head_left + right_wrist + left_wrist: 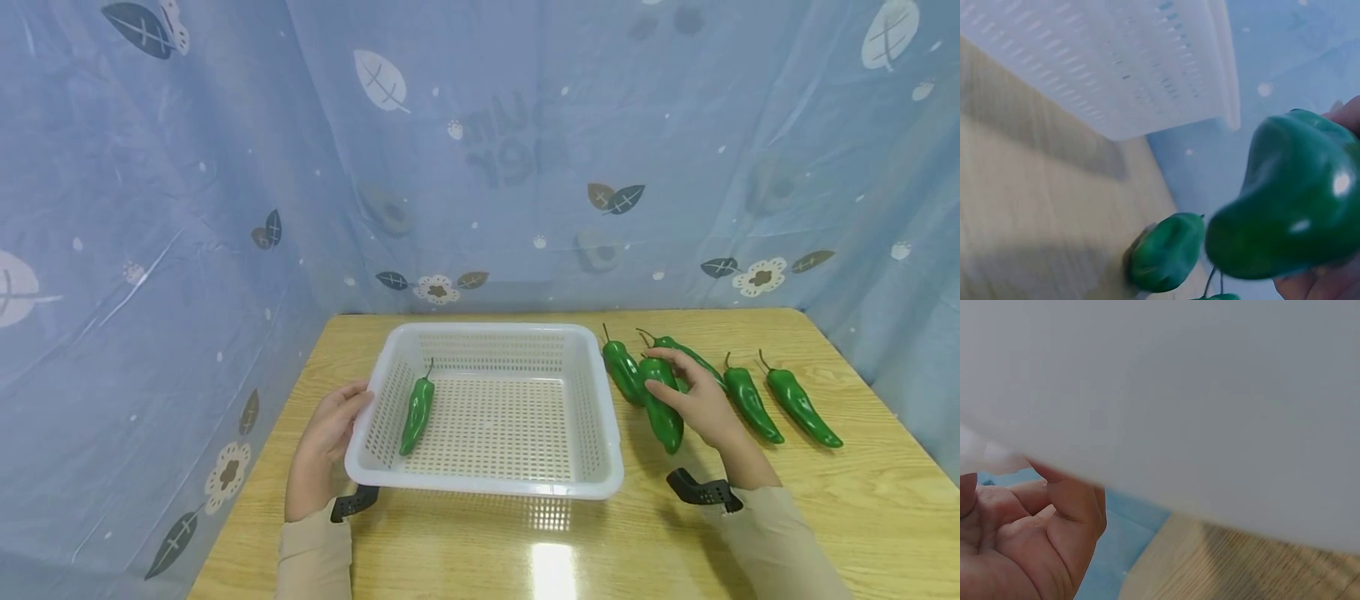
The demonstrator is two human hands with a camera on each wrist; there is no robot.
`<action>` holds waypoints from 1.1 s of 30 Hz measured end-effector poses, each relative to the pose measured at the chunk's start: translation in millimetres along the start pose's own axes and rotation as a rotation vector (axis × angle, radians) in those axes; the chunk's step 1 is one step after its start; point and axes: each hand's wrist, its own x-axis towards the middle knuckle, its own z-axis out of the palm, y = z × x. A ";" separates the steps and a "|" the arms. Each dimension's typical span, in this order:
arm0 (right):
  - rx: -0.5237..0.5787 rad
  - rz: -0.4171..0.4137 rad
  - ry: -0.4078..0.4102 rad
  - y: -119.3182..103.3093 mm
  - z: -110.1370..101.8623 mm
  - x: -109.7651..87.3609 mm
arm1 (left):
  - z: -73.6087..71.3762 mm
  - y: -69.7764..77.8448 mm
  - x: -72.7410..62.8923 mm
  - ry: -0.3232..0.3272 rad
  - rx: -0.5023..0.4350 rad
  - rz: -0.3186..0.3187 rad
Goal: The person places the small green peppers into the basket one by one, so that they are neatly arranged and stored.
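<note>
A white perforated plastic basket (480,485) is at the middle, with one green pepper (417,415) lying along the left side inside it. My left hand (330,427) grips the basket's left rim; in the left wrist view the basket's blurred wall hides part of the fingers. To the right of the basket, my right hand (699,402) holds another green pepper (664,423), thumb on one side and fingers on the other. That pepper (1291,200) appears large and raised above the wood in the right wrist view.
Around the right hand, more green peppers lie on the wooden table (442,550): one beside the basket (621,371), one partly behind the hand (670,342), and two farther right, a nearer pepper (752,406) and an outer pepper (802,407). A blue patterned sheet (480,242) encloses the table.
</note>
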 end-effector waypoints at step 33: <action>0.101 -0.017 -0.045 -57.7 10.7 20.0 | 1.4 1.2 0.0 -0.021 -0.021 0.011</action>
